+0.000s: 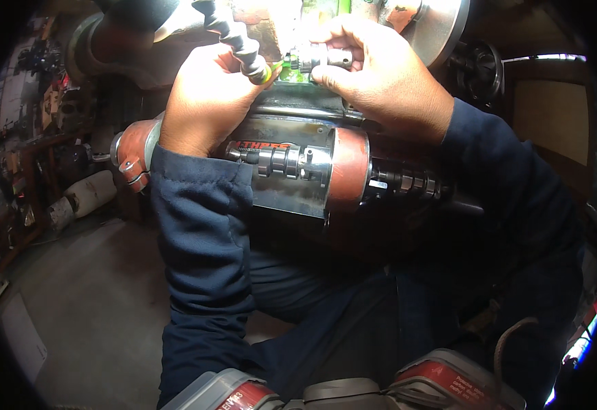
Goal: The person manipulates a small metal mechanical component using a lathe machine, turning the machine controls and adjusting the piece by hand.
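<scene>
Pinching a metal cylinder in the grip of the right hand, apparently to steady it. With the left hand curled behind the black hose, cannot tell that grip's hold. Below, note a lobed shaft running into a red collar, probably for support.

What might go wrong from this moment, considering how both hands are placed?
The right hand pinches the metal cylinder with its fingers, so it could slip. The black segmented hose crosses before the left hand, which might knock it. The left sleeve cuff sits close to the camshaft and might snag.
</scene>
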Demonstrator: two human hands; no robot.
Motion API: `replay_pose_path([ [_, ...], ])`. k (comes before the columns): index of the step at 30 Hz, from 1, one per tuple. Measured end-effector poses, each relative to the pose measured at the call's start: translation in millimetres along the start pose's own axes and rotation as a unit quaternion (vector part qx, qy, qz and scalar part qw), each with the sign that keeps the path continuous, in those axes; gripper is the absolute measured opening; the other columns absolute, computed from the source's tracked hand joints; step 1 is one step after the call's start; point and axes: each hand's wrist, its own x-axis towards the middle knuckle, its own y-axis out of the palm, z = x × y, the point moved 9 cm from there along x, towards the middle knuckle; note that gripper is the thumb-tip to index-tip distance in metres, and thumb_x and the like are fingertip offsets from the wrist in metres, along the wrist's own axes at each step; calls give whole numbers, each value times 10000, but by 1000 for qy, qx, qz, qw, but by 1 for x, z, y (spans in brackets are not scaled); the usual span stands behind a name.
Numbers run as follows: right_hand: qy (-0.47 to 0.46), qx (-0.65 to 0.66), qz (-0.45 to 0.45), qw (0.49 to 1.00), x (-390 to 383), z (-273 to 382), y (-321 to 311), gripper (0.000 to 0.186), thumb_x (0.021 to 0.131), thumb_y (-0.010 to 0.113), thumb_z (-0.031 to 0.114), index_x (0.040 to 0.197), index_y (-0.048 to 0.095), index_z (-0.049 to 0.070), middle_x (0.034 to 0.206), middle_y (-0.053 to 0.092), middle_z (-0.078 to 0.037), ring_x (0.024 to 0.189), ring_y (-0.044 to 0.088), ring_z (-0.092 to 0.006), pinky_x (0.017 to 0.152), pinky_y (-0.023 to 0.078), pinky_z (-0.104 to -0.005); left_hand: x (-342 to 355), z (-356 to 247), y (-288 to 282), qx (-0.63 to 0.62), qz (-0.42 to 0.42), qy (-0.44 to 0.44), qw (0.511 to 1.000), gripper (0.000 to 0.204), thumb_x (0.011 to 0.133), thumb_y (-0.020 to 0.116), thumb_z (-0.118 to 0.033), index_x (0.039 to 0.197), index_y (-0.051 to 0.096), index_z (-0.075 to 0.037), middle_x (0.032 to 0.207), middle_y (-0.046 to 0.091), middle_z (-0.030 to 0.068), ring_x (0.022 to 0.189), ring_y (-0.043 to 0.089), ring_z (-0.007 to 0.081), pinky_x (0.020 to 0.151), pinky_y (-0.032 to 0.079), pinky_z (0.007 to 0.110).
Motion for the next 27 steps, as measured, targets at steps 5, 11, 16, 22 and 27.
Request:
replay_pose_path([
  [5,9,14,31,999,2,-2,3,350,897,723,126,1198,623,-24,1057,692,-121,951,655,-186,839,541,-306,5,9,5,12,18,35,999,264,852,793,-189,1011,721,8,911,754,94,788,662,143,756,506,297],
  [11,-261,144,69,952,18,54,0,420,999,602,162,1386,528,17,1292,609,-173,1204,583,-259,1041,476,-406,5,15,2,50,-13,34,998,304,836,807,-244,989,718,3,954,745,109,844,686,207,816,513,304],
  [16,-215,235,92,943,23,50,8,391,995,601,127,1360,539,5,1269,621,-146,1154,610,-240,989,512,-377,6,19,1,164,-36,100,981,339,827,811,-286,971,713,5,938,739,116,855,681,236,832,512,332],
  [22,-218,267,78,935,23,51,6,383,993,601,112,1351,537,-7,1251,623,-148,1143,612,-230,972,517,-365,7,25,1,54,-53,64,995,299,817,808,-261,959,723,-12,874,736,108,833,678,239,836,511,340],
  [27,-240,275,69,929,25,50,7,376,991,600,99,1343,535,-18,1237,624,-150,1134,613,-222,958,522,-355,5,7,1,47,-40,94,994,228,830,777,-185,960,724,-5,836,737,101,795,682,207,793,518,317],
])
